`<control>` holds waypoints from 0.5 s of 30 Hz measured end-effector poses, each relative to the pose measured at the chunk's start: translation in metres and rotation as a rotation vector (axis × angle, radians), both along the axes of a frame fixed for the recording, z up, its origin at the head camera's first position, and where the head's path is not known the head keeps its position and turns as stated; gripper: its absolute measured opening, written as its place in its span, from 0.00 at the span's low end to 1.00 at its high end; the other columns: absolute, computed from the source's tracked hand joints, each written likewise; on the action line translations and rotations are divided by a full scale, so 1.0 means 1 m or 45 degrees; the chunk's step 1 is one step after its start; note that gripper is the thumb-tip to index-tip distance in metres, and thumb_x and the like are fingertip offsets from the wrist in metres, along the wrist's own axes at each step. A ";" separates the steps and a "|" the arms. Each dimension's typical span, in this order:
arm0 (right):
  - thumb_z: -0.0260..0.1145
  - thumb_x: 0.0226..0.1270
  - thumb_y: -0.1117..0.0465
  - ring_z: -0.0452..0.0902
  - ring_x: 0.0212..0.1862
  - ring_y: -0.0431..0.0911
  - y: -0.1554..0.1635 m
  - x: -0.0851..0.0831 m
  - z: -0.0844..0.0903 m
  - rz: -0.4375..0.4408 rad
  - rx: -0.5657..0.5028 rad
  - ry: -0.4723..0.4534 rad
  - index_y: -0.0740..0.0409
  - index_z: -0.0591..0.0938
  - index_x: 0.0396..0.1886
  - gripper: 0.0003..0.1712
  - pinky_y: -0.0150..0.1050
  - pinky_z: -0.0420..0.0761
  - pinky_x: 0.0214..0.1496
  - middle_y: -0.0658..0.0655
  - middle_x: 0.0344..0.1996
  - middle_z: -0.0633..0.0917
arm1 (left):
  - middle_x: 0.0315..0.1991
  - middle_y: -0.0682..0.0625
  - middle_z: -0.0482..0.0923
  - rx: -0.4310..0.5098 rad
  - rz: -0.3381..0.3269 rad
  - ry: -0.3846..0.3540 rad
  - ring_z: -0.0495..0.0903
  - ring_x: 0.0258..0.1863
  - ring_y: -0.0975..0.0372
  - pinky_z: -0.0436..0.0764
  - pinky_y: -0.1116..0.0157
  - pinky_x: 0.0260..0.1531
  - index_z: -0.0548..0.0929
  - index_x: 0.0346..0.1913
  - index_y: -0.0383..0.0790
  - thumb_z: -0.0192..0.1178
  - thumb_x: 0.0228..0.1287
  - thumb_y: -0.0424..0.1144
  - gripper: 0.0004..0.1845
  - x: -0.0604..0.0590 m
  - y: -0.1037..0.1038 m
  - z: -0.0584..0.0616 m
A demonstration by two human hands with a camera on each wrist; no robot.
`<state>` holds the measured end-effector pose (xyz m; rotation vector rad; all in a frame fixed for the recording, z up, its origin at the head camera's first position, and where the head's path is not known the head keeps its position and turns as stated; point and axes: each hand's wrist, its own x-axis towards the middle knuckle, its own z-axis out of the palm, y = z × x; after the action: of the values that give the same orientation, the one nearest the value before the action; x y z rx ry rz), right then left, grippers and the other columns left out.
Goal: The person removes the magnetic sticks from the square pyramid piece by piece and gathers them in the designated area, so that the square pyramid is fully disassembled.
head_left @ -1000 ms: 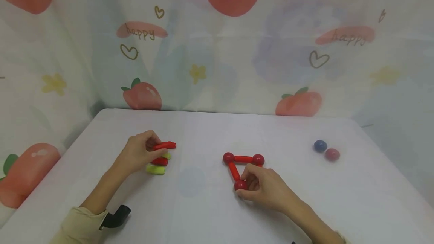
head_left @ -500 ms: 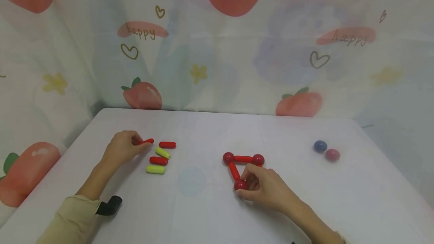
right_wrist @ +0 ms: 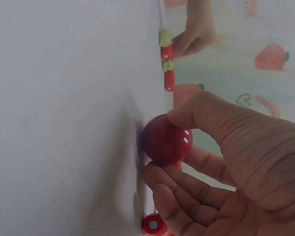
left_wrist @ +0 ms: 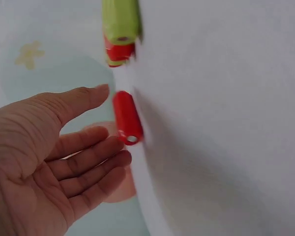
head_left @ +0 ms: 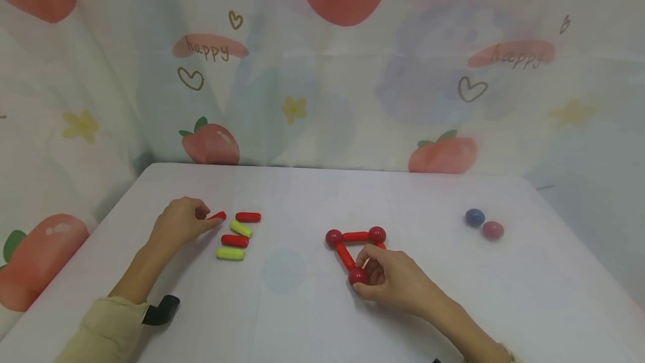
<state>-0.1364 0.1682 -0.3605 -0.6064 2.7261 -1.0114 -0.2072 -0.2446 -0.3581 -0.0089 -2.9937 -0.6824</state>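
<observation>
1. Triangle [head_left: 345, 256] of red rods and balls: it lies right of centre on the tabletop [head_left: 292, 324], its right side partly hidden.
2. The right hand [head_left: 398, 282] has thumb and fingertips clamped on the near ball [head_left: 356, 277].
3. The left hand [head_left: 178, 223] is at the leftmost rod [head_left: 219, 215], thumb and fingers apart; the left wrist view shows a gap beside the thumb, so the rod seems not to be pinched.
4. Just right of it lie the far red rod [head_left: 248, 217], far green rod [head_left: 241, 229], near red rod [head_left: 234, 241] and near green rod [head_left: 229, 254]; a blue ball [head_left: 475, 217] and pink ball [head_left: 492, 231] sit far right.
5. The step in hand looks like steadying the triangle while a rod is placed or chosen. The next move probably calls for a sure pinch on one rod, the corner ball kept still.
6. Against half a second ago, the triangle's far corners have swung slightly left about the near ball; the leftmost rod is lower, and the other loose pieces have stayed put.
</observation>
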 end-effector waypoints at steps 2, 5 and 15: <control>0.79 0.56 0.58 0.77 0.31 0.38 0.002 -0.001 0.001 0.016 0.018 0.000 0.48 0.80 0.40 0.16 0.33 0.79 0.35 0.41 0.26 0.82 | 0.42 0.36 0.85 0.010 -0.025 0.079 0.82 0.42 0.45 0.84 0.50 0.40 0.85 0.48 0.28 0.71 0.63 0.46 0.22 0.004 0.003 0.006; 0.78 0.57 0.59 0.78 0.33 0.37 0.006 -0.003 0.002 0.061 0.025 0.041 0.47 0.80 0.41 0.16 0.33 0.80 0.38 0.39 0.28 0.82 | 0.44 0.37 0.86 0.051 -0.111 0.212 0.83 0.45 0.44 0.84 0.48 0.43 0.85 0.48 0.30 0.70 0.65 0.45 0.20 0.013 0.018 0.019; 0.77 0.56 0.65 0.80 0.36 0.40 0.017 -0.009 0.009 0.254 -0.094 0.231 0.43 0.82 0.44 0.20 0.35 0.82 0.42 0.37 0.35 0.83 | 0.43 0.50 0.88 0.226 -0.675 0.335 0.87 0.44 0.58 0.86 0.57 0.46 0.86 0.49 0.40 0.75 0.60 0.39 0.16 0.037 0.107 0.028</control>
<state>-0.1454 0.1854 -0.3519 -1.0066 2.7177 -1.0580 -0.1706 -0.1376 -0.3297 -0.8339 -2.6673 -0.9023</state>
